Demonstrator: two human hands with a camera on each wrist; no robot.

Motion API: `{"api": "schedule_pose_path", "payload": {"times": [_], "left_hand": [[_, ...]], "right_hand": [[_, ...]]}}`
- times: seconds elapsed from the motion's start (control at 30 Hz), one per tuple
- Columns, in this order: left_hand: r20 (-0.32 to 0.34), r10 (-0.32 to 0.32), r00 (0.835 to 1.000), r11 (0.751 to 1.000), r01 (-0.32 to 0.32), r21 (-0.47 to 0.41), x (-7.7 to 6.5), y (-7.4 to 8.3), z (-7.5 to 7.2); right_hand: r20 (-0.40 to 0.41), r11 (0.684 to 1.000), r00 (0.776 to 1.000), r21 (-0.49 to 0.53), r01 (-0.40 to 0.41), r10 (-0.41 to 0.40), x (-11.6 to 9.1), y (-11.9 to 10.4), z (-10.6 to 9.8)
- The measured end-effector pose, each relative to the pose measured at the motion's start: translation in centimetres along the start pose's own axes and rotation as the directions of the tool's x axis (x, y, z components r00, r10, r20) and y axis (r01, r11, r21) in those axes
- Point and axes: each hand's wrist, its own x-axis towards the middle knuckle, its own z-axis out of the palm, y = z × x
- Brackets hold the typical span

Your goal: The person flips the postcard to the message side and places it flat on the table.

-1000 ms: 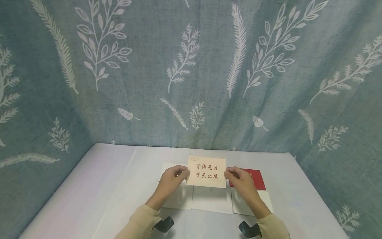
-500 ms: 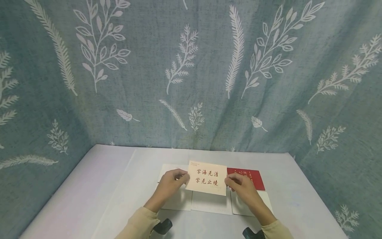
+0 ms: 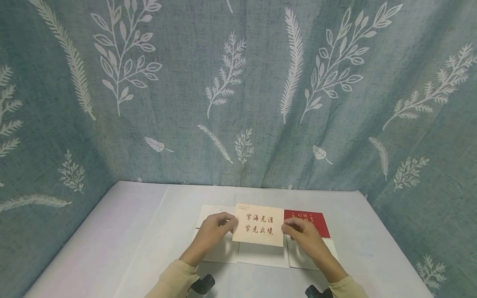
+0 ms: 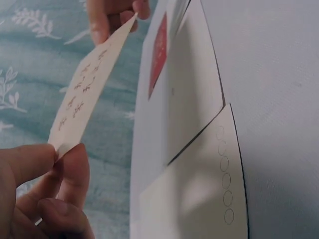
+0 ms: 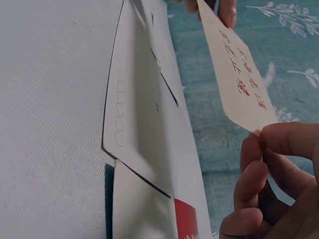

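A cream postcard (image 3: pixel 258 225) with two lines of reddish-brown Chinese characters is held above the table, its printed face toward the head camera. My left hand (image 3: pixel 213 231) pinches its left edge between thumb and fingers. At the opposite edge, my right hand (image 3: pixel 304 235) pinches it the same way. Both wrist views show the postcard raised clear of the cards below. Beneath it lie pale postcards, among them a middle one (image 3: pixel 263 257) in the near row, partly in shadow. A red card (image 3: pixel 314 223) with light characters lies behind my right hand.
White cloth covers the table (image 3: pixel 149 231). One pale card (image 3: pixel 208 212) lies at the back left, another (image 3: pixel 307 258) at the near right under the right forearm. Circles are printed along near-row cards in the wrist views. A patterned blue-green curtain (image 3: pixel 179 91) stands behind.
The postcard has come down a little, toward the near row, and more of the red card shows. Both hands keep their pinch on its edges.
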Motion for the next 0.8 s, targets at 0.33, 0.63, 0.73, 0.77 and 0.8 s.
{"api": "schedule_pose_path", "payload": {"times": [0.33, 0.63, 0.73, 0.77, 0.8], "left_hand": [[-0.017, 0.059, 0.998, 0.998, -0.058, 0.039, -0.03, -0.07, -0.36], [0.009, 0.018, 1.0, 1.0, -0.018, -0.005, -0.33, 0.36, -0.56], [0.023, -0.002, 1.0, 0.999, 0.003, -0.042, -0.43, 0.4, -0.55], [0.028, -0.01, 1.0, 0.999, 0.012, -0.053, -0.46, 0.4, -0.55], [0.034, -0.012, 0.999, 0.998, 0.014, -0.058, -0.48, 0.37, -0.55]], "right_hand": [[0.008, 1.0, 1.0, -0.016, 0.016, -0.016, -0.07, -0.1, -0.1], [0.043, 1.0, 0.999, 0.028, -0.005, 0.004, -0.22, -0.65, -0.1], [0.041, 0.999, 0.999, 0.024, -0.021, 0.02, -0.23, -0.8, -0.05], [0.042, 0.999, 0.999, 0.024, -0.023, 0.022, -0.24, -0.82, -0.05], [0.044, 0.999, 0.999, 0.027, -0.026, 0.025, -0.22, -0.81, -0.04]]}}
